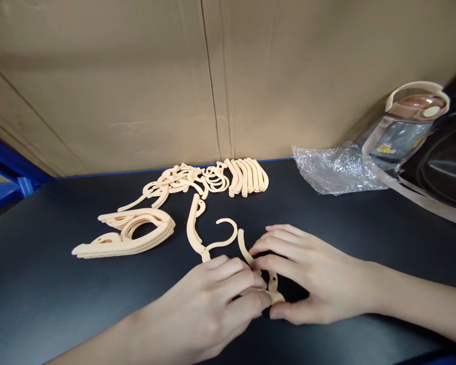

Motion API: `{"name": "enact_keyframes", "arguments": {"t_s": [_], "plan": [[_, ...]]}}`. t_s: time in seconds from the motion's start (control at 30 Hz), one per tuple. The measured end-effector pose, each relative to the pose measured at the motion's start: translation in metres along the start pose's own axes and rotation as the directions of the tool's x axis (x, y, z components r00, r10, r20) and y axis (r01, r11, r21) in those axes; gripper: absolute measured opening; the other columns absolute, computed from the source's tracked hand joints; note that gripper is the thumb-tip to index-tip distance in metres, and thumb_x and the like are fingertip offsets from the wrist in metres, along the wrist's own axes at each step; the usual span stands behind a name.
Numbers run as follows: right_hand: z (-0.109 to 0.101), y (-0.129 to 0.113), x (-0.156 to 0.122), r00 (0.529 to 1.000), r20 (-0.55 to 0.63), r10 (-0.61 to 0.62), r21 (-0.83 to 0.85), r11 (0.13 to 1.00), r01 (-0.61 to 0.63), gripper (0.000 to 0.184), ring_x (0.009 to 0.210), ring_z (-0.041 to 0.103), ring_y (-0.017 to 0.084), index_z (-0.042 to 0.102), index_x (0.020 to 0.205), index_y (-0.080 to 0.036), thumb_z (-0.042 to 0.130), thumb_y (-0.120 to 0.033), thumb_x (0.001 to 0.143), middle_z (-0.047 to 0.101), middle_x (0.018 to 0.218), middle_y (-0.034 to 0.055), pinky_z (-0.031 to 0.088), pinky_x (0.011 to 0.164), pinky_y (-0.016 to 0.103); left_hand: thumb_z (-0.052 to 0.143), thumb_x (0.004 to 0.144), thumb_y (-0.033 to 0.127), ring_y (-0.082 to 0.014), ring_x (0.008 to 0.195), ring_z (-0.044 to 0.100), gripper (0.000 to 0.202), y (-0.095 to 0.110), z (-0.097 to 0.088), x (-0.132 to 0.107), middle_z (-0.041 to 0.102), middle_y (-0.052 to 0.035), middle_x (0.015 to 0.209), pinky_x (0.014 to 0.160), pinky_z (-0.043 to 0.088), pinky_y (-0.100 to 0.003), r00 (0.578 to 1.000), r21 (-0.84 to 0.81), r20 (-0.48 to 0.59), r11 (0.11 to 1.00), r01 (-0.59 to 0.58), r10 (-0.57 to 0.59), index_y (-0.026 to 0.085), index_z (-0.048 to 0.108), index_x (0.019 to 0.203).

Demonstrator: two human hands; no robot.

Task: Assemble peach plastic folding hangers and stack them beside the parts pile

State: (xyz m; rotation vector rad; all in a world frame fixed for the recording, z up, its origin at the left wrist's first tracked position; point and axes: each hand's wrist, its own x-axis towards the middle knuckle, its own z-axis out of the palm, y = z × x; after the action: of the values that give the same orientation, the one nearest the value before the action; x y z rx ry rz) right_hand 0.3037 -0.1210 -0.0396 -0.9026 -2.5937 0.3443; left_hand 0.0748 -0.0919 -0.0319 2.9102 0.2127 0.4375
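Observation:
My left hand [228, 299] is closed around the middle of a cream plastic folding hanger, partly hiding it. Beyond those fingers extend the hanger's left arm [193, 225] and its hook [231, 235]. My right hand [315, 276] holds a curved cream piece [243, 247] under its fingertips, with the thumb against a light part [276, 297] near my left fingers. A small arm with a hole [272, 280] shows between the two hands. How these parts join is hidden by my fingers.
On the black table [41, 294], stacked folded hangers [125, 248] lie left. Loose hooks and arms [175, 180] are heaped behind, beside a row of curved arms [247, 177]. Clear plastic bag [334, 170] and strapped water bottle [403, 137] sit right. Cardboard [137, 91] rises behind.

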Motion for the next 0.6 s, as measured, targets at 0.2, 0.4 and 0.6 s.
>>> {"name": "enact_keyframes", "arguments": {"t_s": [0.2,0.4,0.6], "plan": [[-0.003,-0.003,-0.001,0.995,-0.001,-0.101,-0.007,0.995,0.101,0.024,0.104,0.053,0.017,0.063,0.103,-0.014,0.056,-0.018,0.081,0.063,0.104,0.0054,0.029,0.109,0.037,0.044,0.090,0.012,-0.0163,0.084,0.059,0.022,0.002,0.001,-0.002,0.068,-0.0031,0.095,0.075,0.048,-0.028,0.995,-0.027,-0.089,0.999,-0.035,0.033,0.018,0.060,0.104],[-0.006,0.003,-0.001,0.998,0.050,-0.031,-0.135,0.990,0.038,0.032,0.103,0.051,0.019,0.060,0.110,-0.015,0.049,-0.007,0.082,0.061,0.098,0.0039,0.026,0.111,0.040,0.042,0.090,0.009,-0.0158,0.082,0.059,0.024,0.001,0.003,-0.006,0.069,-0.0024,0.092,0.078,0.048,-0.028,0.989,-0.026,-0.130,0.997,-0.074,0.070,0.017,0.060,0.104],[-0.010,0.025,-0.004,0.992,-0.048,0.118,-0.278,0.952,-0.126,0.036,0.099,0.052,0.019,0.061,0.106,-0.019,0.039,0.002,0.086,0.060,0.099,0.0041,0.035,0.103,0.045,0.044,0.088,0.009,-0.0168,0.080,0.059,0.024,0.000,0.002,-0.008,0.068,-0.0043,0.092,0.074,0.048,-0.028,0.992,-0.042,-0.110,0.997,-0.058,0.053,0.017,0.058,0.105]]}}
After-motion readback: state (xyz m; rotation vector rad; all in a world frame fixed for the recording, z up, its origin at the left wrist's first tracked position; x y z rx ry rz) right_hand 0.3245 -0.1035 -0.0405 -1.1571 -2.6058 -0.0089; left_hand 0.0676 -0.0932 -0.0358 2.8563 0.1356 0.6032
